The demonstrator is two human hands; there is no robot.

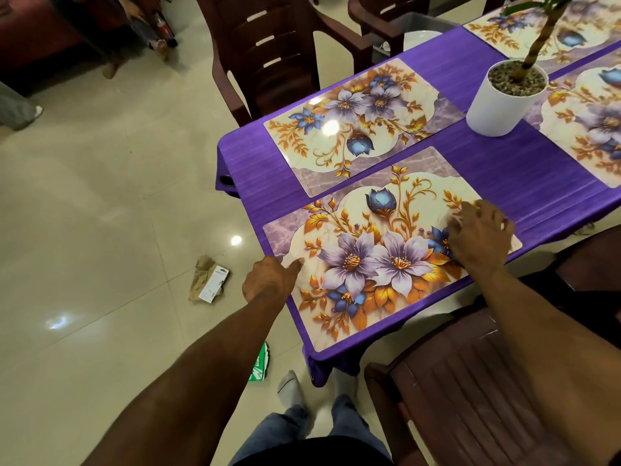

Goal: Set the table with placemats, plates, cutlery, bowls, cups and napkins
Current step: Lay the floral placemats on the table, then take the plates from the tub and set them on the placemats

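Head view: the near placemat (376,260) lies flat at the corner of the purple-clothed bench (524,176). The left hand (270,280) pinches its left edge, thumb on top. The right hand (479,235) presses its right end, fingers spread. A second placemat (353,122) lies just beyond.

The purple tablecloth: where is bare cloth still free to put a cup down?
Free: the purple tablecloth strip between the near placemat, the white plant pot and the right-hand placemat. Crowded: the two placemats meet along their edges, and both hands are on the near one.
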